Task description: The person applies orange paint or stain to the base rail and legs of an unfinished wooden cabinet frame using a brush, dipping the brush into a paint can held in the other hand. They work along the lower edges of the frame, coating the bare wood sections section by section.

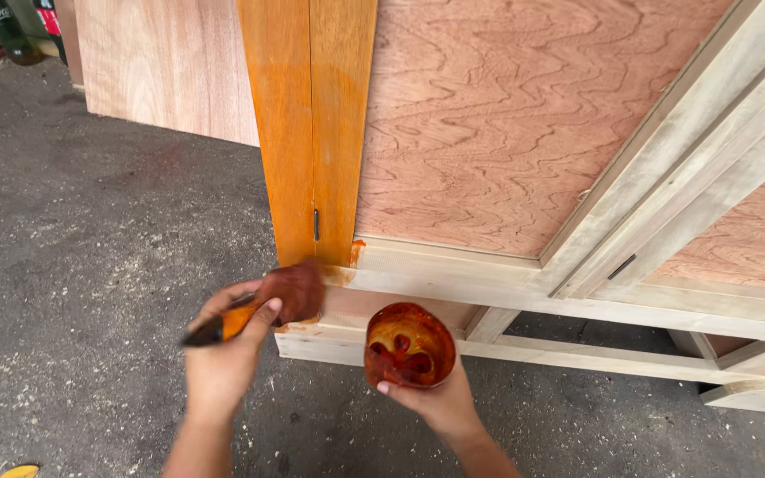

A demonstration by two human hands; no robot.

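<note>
My left hand (223, 354) grips a stain-soaked brush (289, 290) whose dark reddish head presses against the lower end of an orange-stained wooden upright (307, 124). My right hand (431, 398) holds a small translucent cup (409, 345) of orange-brown stain, my fingers showing through its bottom. Both hands work at the bottom corner of a large wooden cabinet frame (577, 292), where pale bare rails meet the stained upright. A smear of stain marks the pale rail beside the brush.
Reddish plywood panels (489, 115) back the frame, and another sheet (166, 62) leans at the upper left. The floor (90, 265) is rough dark concrete. A red hose and bottles sit at the top left corner. A yellow object pokes in at the bottom left.
</note>
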